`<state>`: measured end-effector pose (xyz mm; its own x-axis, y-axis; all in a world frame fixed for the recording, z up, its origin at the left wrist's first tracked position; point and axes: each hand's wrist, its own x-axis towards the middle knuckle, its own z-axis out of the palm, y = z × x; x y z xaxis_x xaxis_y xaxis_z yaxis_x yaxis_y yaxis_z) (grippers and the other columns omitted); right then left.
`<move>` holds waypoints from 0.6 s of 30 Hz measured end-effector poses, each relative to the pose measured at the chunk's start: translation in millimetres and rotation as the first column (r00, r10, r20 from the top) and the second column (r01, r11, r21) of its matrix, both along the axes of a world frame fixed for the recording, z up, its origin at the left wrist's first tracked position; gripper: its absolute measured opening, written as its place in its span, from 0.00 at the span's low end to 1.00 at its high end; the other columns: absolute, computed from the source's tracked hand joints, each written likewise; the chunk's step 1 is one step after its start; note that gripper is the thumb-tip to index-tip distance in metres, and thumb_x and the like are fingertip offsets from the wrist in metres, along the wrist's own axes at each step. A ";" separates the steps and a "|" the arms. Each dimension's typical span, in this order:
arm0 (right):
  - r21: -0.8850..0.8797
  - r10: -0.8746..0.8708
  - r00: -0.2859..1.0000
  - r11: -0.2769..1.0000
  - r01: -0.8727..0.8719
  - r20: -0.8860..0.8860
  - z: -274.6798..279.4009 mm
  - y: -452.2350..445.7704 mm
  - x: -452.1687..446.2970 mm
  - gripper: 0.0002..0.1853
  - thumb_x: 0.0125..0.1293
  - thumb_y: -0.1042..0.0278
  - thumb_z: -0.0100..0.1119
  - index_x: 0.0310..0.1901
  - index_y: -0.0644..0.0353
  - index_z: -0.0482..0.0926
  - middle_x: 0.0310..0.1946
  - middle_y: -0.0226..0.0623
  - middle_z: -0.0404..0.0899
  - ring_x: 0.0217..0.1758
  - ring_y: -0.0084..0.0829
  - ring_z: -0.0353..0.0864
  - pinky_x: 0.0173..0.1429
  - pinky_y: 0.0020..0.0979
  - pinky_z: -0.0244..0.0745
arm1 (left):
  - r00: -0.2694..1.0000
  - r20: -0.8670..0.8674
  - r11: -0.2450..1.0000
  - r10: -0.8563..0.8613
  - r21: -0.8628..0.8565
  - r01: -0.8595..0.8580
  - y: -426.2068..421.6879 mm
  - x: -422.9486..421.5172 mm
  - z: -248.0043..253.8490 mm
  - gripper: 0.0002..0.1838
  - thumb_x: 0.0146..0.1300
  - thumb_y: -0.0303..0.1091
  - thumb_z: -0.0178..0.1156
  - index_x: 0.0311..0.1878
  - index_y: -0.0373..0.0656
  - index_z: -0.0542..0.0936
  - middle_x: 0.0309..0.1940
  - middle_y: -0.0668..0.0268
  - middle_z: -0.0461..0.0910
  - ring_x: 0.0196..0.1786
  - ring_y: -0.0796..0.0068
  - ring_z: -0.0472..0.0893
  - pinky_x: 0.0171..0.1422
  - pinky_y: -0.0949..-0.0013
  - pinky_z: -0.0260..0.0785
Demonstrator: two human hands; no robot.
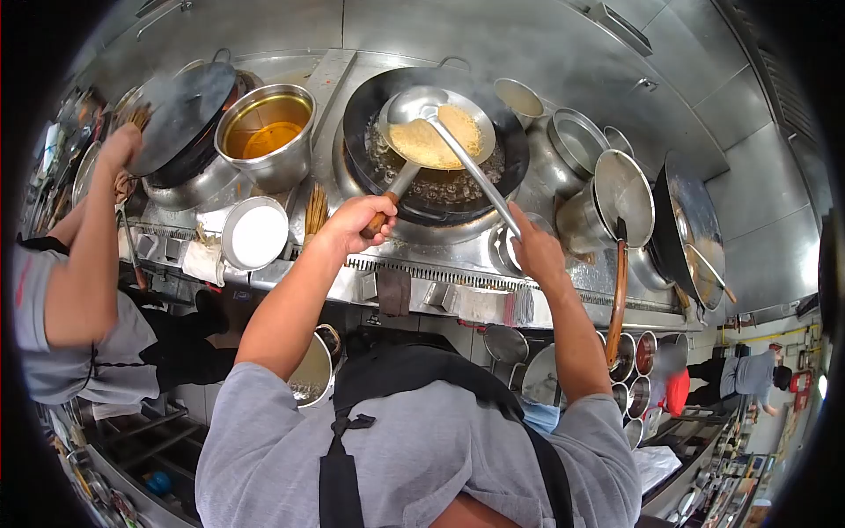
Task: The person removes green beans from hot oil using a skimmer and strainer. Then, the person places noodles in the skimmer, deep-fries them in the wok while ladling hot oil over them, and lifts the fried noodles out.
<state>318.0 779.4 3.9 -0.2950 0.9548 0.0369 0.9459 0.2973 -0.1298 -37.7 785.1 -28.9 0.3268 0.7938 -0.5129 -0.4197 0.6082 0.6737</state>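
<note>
My left hand [359,224] is closed round the wooden handle of a strainer [480,110], which is over a large black wok [361,114]. Yellowish, crumb-like food [431,145] lies in the strainer. Liquid [449,189] bubbles in the wok below, and steam rises. Gripped in my right hand [535,242] is the long metal handle of a ladle [418,104]. The ladle's round bowl rests over the far left part of the strainer, beside the food.
A metal pot of amber liquid [266,128] and a bowl of white contents [255,234] stand left. A co-worker's arm [84,255] reaches to another steaming wok [180,119]. At right are a pot with a strainer [625,195] and a tilted wok [673,220].
</note>
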 end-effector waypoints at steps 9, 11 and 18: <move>0.098 0.036 0.994 0.994 -0.046 0.101 -9.4 -12.7 41.5 0.37 0.62 0.69 0.55 0.72 0.36 0.56 0.39 0.46 0.80 0.34 0.51 0.83 0.37 0.50 0.77 | 1.000 0.001 1.000 -0.001 -0.003 0.001 -0.4 -0.8 2.6 0.06 0.57 0.27 0.59 0.36 0.42 0.72 0.24 0.66 0.74 0.21 0.80 0.72 0.17 0.78 0.62; 0.121 0.036 0.996 0.992 -0.045 0.077 -14.5 -6.4 28.8 0.37 0.61 0.70 0.57 0.72 0.37 0.57 0.39 0.45 0.80 0.35 0.51 0.82 0.38 0.49 0.77 | 1.000 0.004 1.000 -0.018 0.001 0.018 0.5 -1.9 0.6 0.05 0.57 0.28 0.59 0.34 0.44 0.71 0.24 0.67 0.73 0.21 0.79 0.72 0.18 0.77 0.63; 0.071 0.023 0.991 0.997 -0.032 0.130 -13.5 -15.1 44.1 0.40 0.59 0.71 0.61 0.72 0.36 0.57 0.40 0.45 0.80 0.36 0.52 0.82 0.40 0.48 0.77 | 1.000 -0.008 1.000 0.010 -0.012 -0.010 -0.8 -1.7 6.2 0.07 0.57 0.28 0.59 0.37 0.40 0.72 0.24 0.66 0.73 0.21 0.79 0.71 0.17 0.78 0.62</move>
